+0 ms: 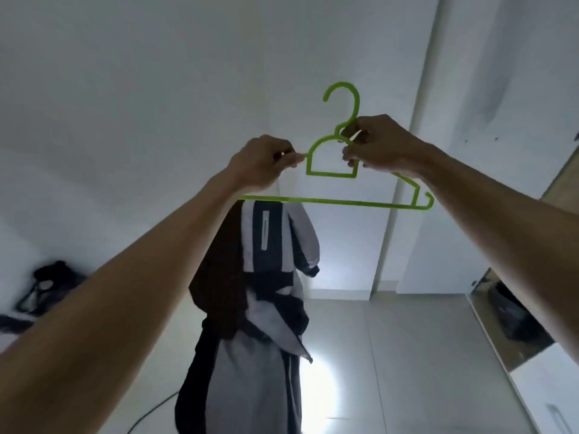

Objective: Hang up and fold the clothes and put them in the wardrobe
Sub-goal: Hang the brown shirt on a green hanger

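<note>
I hold a lime-green plastic hanger (pixel 344 201) up at arm's length in front of a white wall. My left hand (pixel 261 162) pinches its left shoulder bar. My right hand (pixel 377 145) grips it at the neck below the hook. A grey, black and dark brown jacket (pixel 260 296) hangs from the left part of the hanger's bottom bar and drops down past the lower frame edge. Its sleeve bulges out to the right. The hanger's right half is bare.
A wardrobe (pixel 532 333) with an open wooden compartment holding a dark bundle stands at the right edge. A black bag (pixel 47 286) lies at the far left. A dark cable (pixel 150 411) runs across the pale floor tiles.
</note>
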### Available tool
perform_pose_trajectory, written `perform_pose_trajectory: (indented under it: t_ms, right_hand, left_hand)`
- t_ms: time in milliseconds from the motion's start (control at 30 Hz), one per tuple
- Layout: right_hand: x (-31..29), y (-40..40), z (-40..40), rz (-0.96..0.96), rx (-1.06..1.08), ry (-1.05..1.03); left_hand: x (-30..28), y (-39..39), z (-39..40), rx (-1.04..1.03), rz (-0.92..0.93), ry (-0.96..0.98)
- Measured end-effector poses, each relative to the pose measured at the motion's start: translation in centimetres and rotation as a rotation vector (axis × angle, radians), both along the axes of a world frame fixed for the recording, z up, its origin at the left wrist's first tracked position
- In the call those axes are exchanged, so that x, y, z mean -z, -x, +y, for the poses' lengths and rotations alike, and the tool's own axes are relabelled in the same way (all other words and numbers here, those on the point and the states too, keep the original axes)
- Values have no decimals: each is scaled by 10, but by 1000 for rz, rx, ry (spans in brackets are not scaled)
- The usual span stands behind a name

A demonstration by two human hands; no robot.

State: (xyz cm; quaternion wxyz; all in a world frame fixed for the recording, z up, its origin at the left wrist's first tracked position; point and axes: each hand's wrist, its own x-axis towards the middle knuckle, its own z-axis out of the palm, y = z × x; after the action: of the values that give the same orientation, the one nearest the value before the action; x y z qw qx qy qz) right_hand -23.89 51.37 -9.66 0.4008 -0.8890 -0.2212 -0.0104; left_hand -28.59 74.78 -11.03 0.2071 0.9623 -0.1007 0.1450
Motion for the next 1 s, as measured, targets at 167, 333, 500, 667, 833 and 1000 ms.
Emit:
perform_pose_trajectory:
  t_ms: [167, 333, 500, 667, 833, 1000]
  right_hand:
    - [26, 92, 84, 150, -122, -172]
    - [25, 131, 125, 149, -150, -212]
    - [27, 140, 149, 113, -173, -209]
    - [30, 124, 160, 42, -118, -211]
    - [38, 98, 169, 34, -69, -179]
    - [53, 53, 195, 30, -20, -139]
  left_hand:
    - [29, 113, 83, -54, 43, -7]
    - [32, 164, 114, -83, 27, 51]
    - [40, 183, 128, -117, 15, 85]
    - [37, 174, 132, -162, -3, 163]
    - [51, 151, 148, -204, 31, 239]
    - [66, 103, 169, -201, 69, 259]
